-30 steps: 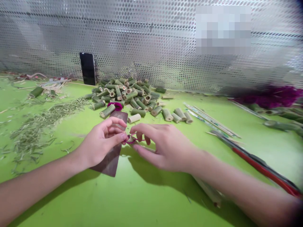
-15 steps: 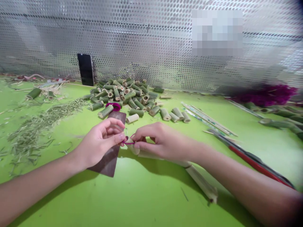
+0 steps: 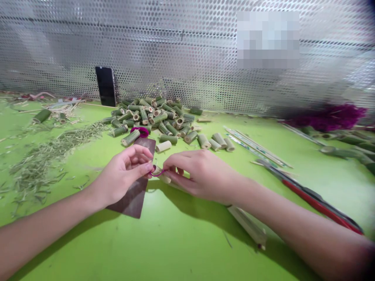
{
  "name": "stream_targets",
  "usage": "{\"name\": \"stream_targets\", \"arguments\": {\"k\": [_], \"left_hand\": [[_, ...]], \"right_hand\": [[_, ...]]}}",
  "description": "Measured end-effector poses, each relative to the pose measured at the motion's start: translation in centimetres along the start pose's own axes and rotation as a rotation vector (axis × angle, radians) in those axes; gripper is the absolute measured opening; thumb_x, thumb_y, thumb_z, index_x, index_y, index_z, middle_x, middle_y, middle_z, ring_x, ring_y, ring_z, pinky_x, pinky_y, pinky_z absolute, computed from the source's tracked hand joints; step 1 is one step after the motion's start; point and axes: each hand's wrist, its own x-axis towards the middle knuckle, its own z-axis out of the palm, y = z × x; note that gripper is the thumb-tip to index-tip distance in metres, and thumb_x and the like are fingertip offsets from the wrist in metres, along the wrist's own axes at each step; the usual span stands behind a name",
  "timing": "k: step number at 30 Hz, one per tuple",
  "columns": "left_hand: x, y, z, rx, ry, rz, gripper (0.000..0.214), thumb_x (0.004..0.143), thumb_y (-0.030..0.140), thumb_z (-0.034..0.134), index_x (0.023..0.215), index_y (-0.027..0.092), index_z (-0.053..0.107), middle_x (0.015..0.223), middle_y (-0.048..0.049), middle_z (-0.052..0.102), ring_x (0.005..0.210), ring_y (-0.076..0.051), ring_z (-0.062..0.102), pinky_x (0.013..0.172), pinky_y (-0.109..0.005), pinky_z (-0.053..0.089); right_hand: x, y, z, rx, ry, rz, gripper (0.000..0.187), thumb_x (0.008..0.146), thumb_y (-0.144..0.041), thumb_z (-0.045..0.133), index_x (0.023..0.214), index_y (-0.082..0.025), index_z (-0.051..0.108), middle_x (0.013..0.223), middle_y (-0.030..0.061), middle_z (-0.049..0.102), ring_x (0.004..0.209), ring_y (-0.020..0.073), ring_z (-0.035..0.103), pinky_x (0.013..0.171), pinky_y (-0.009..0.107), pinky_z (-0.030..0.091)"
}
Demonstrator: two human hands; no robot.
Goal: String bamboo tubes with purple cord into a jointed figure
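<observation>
My left hand pinches a thin magenta cord between thumb and fingers, above a dark brown rectangular sheet. My right hand is close beside it, with its fingers around the end of a pale split bamboo strip. The strip runs under my right hand and forearm towards the near right. The cord loops around the strip's end, and my fingers hide part of the loop. A small magenta cord bundle lies at the sheet's far end.
A heap of cut green bamboo segments lies beyond my hands, and a phone stands against a perforated metal screen. Bamboo shavings cover the left. Red-handled cutters, thin strips and magenta fibre lie right.
My right hand has moved closer to my left, and the long bamboo strip has come into view beneath my right forearm. The magenta cord now runs between my hands at a slightly different angle.
</observation>
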Motion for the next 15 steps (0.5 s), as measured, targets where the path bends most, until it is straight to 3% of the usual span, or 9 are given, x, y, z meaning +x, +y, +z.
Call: {"name": "stream_targets", "arguments": {"k": [6, 15], "left_hand": [[-0.4, 0.1, 0.6, 0.04, -0.033, 0.036, 0.021, 0.089, 0.029, 0.073, 0.105, 0.02, 0.062, 0.09, -0.0004, 0.069, 0.083, -0.017, 0.068, 0.078, -0.033, 0.057], [-1.1, 0.5, 1.1, 0.026, -0.022, 0.033, 0.028, 0.084, 0.026, 0.078, 0.106, 0.022, 0.061, 0.092, -0.0005, 0.073, 0.087, -0.018, 0.07, 0.082, -0.031, 0.058]], "right_hand": [[0.2, -0.4, 0.9, 0.114, 0.275, 0.044, 0.012, 0.094, -0.016, 0.06, 0.097, -0.018, 0.071, 0.089, 0.0026, 0.077, 0.075, 0.0134, 0.069, 0.068, 0.025, 0.051], [1.1, -2.0, 0.6, 0.592, 0.209, 0.411, 0.013, 0.088, -0.018, 0.067, 0.09, -0.021, 0.079, 0.087, 0.0002, 0.079, 0.077, 0.0145, 0.072, 0.072, 0.026, 0.056]]}}
